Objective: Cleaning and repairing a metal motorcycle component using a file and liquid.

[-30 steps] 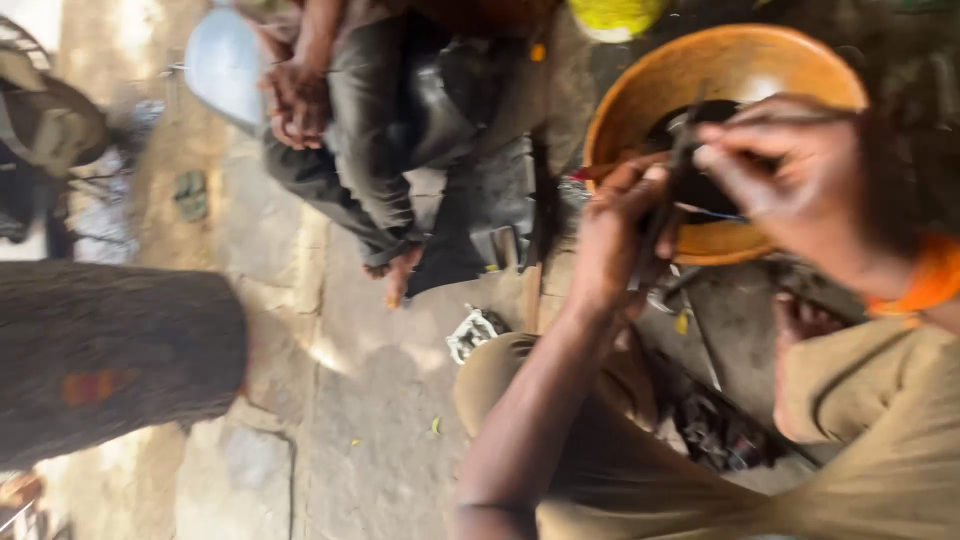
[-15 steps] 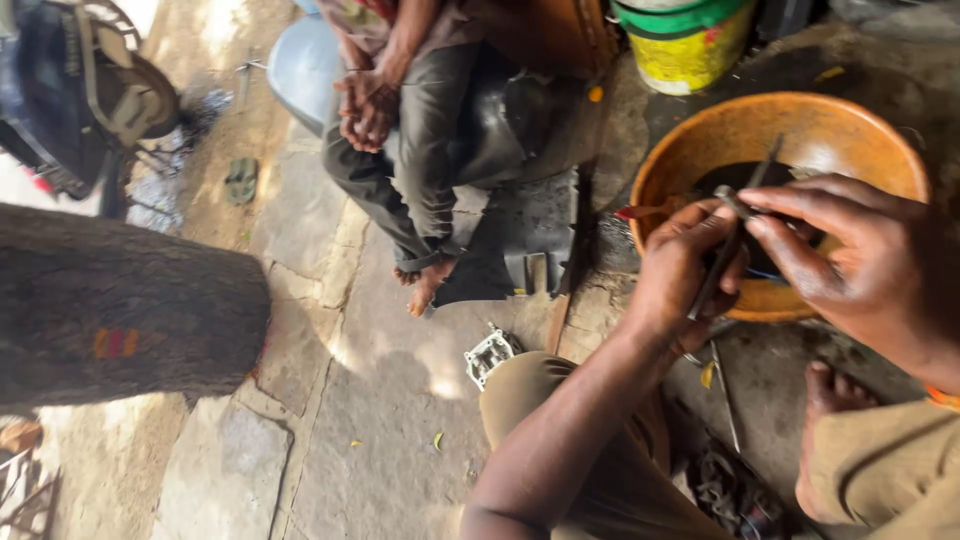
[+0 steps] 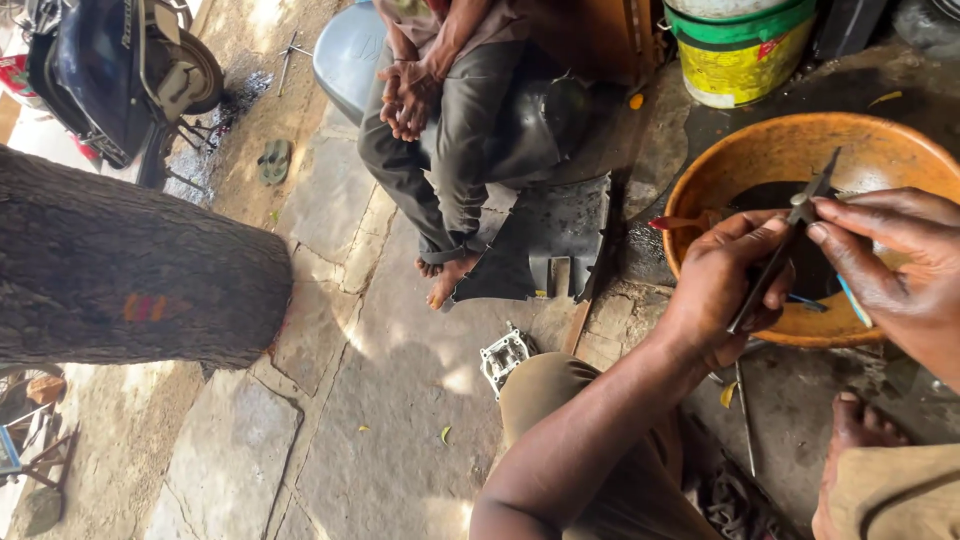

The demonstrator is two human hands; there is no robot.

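Both arms are bare from the elbow down, with no sleeve, watch or ring showing on the left hand (image 3: 722,290) or the right hand (image 3: 885,265). The legs are covered by loose olive-khaki trousers of plain cloth, creased over the left knee (image 3: 555,385) and at the right leg (image 3: 895,490). One bare foot (image 3: 858,425) shows, dusty, without a shoe or sandal

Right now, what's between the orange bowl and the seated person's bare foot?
In the head view, a black plastic panel lies flat on the stone ground between the orange bowl and the seated person's bare foot.
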